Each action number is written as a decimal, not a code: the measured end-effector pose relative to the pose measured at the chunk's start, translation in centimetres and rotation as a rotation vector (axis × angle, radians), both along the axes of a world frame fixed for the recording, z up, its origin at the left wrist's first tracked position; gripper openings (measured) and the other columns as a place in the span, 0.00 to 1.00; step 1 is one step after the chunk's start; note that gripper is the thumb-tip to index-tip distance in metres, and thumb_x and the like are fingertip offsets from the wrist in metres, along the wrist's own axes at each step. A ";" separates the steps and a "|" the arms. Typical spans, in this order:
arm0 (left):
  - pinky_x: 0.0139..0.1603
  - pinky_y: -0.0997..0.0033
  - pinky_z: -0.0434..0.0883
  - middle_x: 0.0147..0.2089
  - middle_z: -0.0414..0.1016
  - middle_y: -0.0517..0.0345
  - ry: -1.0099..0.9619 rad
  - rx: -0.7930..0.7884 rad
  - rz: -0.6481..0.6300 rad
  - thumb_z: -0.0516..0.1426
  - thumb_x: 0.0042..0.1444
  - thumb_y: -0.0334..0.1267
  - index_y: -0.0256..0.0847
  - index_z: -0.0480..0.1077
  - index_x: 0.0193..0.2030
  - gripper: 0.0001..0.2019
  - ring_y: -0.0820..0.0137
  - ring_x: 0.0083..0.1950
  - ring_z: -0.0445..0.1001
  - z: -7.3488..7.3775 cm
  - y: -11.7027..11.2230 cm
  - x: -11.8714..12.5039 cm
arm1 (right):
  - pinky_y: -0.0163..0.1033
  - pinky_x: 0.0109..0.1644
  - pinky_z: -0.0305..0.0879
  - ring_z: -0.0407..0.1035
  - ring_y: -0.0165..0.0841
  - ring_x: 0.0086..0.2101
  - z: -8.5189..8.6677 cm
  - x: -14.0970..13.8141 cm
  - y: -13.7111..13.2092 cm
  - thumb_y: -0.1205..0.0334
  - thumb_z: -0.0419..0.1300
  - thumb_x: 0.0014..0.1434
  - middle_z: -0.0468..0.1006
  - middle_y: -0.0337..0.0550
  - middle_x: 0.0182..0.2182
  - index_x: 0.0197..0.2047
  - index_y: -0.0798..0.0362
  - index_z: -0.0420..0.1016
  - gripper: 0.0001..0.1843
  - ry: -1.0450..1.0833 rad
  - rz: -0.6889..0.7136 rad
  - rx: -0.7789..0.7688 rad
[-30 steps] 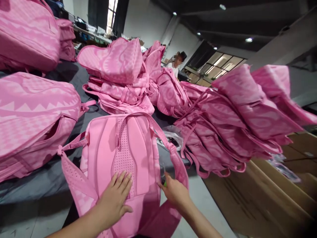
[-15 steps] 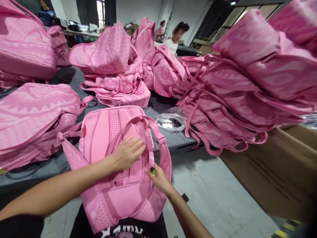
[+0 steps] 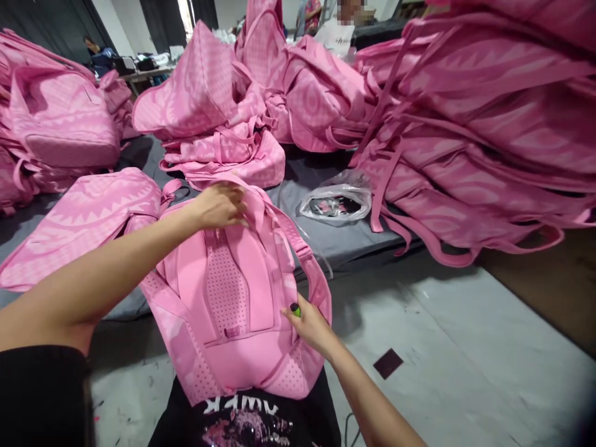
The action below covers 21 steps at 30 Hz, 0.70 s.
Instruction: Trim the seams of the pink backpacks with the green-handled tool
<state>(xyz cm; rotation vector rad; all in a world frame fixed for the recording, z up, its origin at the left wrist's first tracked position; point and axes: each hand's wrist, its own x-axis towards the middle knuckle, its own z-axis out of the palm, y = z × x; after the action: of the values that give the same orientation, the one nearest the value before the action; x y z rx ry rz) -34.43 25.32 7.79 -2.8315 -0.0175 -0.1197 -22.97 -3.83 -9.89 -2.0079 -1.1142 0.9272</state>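
A pink backpack [image 3: 261,360] leans upright between me and the table's edge, its padded back panel facing me. My left hand [image 3: 221,206] is at its top, fingers curled on a shoulder strap [image 3: 254,208]; the fingertips are partly hidden. At the backpack's right side, my right hand [image 3: 310,323] is closed around a small green thing with a black end [image 3: 295,309], most of it hidden in the palm. Those fingers also go behind the side, near the other shoulder strap [image 3: 321,288].
Behind lie a pink backpack [image 3: 102,198] on the left and stacked backpacks [image 3: 205,93]. A tall pile [image 3: 465,143] overhangs the table's right side. On the grey table cloth [image 3: 311,239] is a clear plastic bag [image 3: 338,205]. A cardboard box [image 3: 535,279] stands right. A person [image 3: 335,37] is beyond.
My left hand has moved from the middle of the back panel up to the top, lifting a shoulder strap. My right hand stays at the side with the green thing. The view has tilted down.
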 end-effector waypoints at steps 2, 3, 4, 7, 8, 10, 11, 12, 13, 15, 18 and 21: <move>0.61 0.44 0.59 0.44 0.74 0.47 -0.054 0.049 0.064 0.53 0.64 0.49 0.37 0.78 0.38 0.18 0.54 0.55 0.67 0.4 0.6 0.1 | 0.38 0.32 0.61 0.67 0.35 0.26 0.8 0.2 0.0 0.59 0.59 0.57 0.74 0.40 0.25 0.42 0.56 0.73 0.12 -0.010 0.005 -0.025; 0.63 0.42 0.57 0.44 0.73 0.48 -0.068 0.060 0.070 0.54 0.64 0.49 0.38 0.78 0.36 0.18 0.54 0.56 0.66 0.2 0.5 0.2 | 0.39 0.33 0.62 0.69 0.36 0.27 1.4 0.4 -0.1 0.59 0.59 0.57 0.76 0.41 0.26 0.43 0.56 0.74 0.13 -0.020 -0.003 -0.034; 0.65 0.41 0.55 0.43 0.73 0.48 -0.078 0.062 0.065 0.55 0.62 0.50 0.39 0.78 0.35 0.17 0.54 0.56 0.65 -0.2 0.1 0.4 | 0.40 0.35 0.64 0.71 0.37 0.29 2.3 0.7 -0.3 0.59 0.59 0.57 0.78 0.44 0.28 0.45 0.56 0.74 0.14 -0.021 -0.025 -0.033; 0.62 0.44 0.59 0.43 0.72 0.49 -0.057 -0.021 -0.012 0.58 0.58 0.57 0.41 0.77 0.37 0.20 0.55 0.53 0.65 -1.8 -1.7 0.8 | 0.42 0.41 0.70 0.76 0.42 0.39 5.9 1.9 -1.0 0.49 0.59 0.60 0.81 0.52 0.42 0.53 0.54 0.73 0.23 0.132 -0.170 0.089; 0.60 0.45 0.61 0.44 0.72 0.48 -0.043 -0.065 -0.040 0.58 0.56 0.60 0.40 0.77 0.37 0.22 0.55 0.52 0.65 -2.3 -2.2 0.9 | 0.43 0.42 0.72 0.77 0.42 0.42 7.2 2.3 -1.1 0.43 0.59 0.60 0.81 0.52 0.46 0.54 0.53 0.73 0.26 0.223 -0.209 0.165; 0.57 0.45 0.62 0.44 0.72 0.46 -0.031 -0.140 -0.075 0.59 0.53 0.64 0.39 0.77 0.37 0.27 0.54 0.50 0.64 -3.2 -2.8 1.0 | 0.42 0.42 0.74 0.78 0.42 0.41 9.6 2.9 -0.5 0.33 0.56 0.59 0.82 0.51 0.43 0.52 0.52 0.74 0.33 0.376 -0.205 0.282; 0.57 0.44 0.62 0.45 0.72 0.45 -0.037 -0.165 -0.080 0.59 0.52 0.65 0.38 0.77 0.37 0.27 0.53 0.51 0.64 -3.6 -3.0 1.0 | 0.41 0.38 0.74 0.79 0.40 0.36 10.5 3.2 0.2 0.29 0.54 0.58 0.83 0.50 0.37 0.51 0.53 0.76 0.36 0.413 -0.164 0.301; 0.58 0.42 0.61 0.46 0.72 0.44 -0.048 -0.186 -0.078 0.60 0.52 0.64 0.37 0.77 0.37 0.27 0.52 0.52 0.64 -3.8 -3.1 0.9 | 0.39 0.33 0.73 0.78 0.38 0.28 11.0 3.4 1.0 0.26 0.51 0.57 0.82 0.47 0.29 0.49 0.54 0.77 0.39 0.431 -0.121 0.303; 0.59 0.40 0.61 0.48 0.72 0.44 -0.060 -0.208 -0.077 0.60 0.52 0.63 0.37 0.77 0.37 0.27 0.51 0.53 0.65 -4.1 -3.2 0.7 | 0.37 0.26 0.70 0.74 0.35 0.21 11.2 3.6 2.0 0.24 0.49 0.57 0.79 0.44 0.22 0.47 0.55 0.78 0.42 0.447 -0.101 0.302; 0.61 0.36 0.59 0.51 0.72 0.43 -0.084 -0.265 -0.080 0.61 0.53 0.60 0.37 0.76 0.38 0.24 0.48 0.57 0.65 -4.4 -3.3 0.1 | 0.35 0.21 0.66 0.68 0.32 0.15 10.7 4.2 4.1 0.22 0.47 0.56 0.75 0.41 0.16 0.46 0.56 0.79 0.45 0.515 -0.156 0.358; 0.65 0.29 0.52 0.56 0.71 0.42 -0.107 -0.357 -0.084 0.60 0.57 0.54 0.37 0.75 0.36 0.19 0.44 0.66 0.60 -4.5 -3.6 -1.0 | 0.39 0.32 0.75 0.77 0.36 0.26 8.3 5.6 6.2 0.21 0.51 0.51 0.83 0.45 0.26 0.48 0.52 0.77 0.44 0.719 -0.339 0.511; 0.68 0.26 0.48 0.58 0.70 0.43 -0.097 -0.377 -0.068 0.60 0.59 0.48 0.37 0.75 0.35 0.14 0.42 0.70 0.55 -4.6 -4.2 -1.7 | 0.46 0.45 0.77 0.80 0.38 0.35 6.0 7.0 6.7 0.21 0.56 0.47 0.85 0.47 0.35 0.46 0.49 0.76 0.42 0.877 -0.383 0.533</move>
<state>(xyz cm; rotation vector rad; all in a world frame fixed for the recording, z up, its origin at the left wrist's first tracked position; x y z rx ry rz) -36.12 21.12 3.21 -3.2001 0.0396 -0.2974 -15.96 2.83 -3.87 -1.1104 -0.3921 1.0065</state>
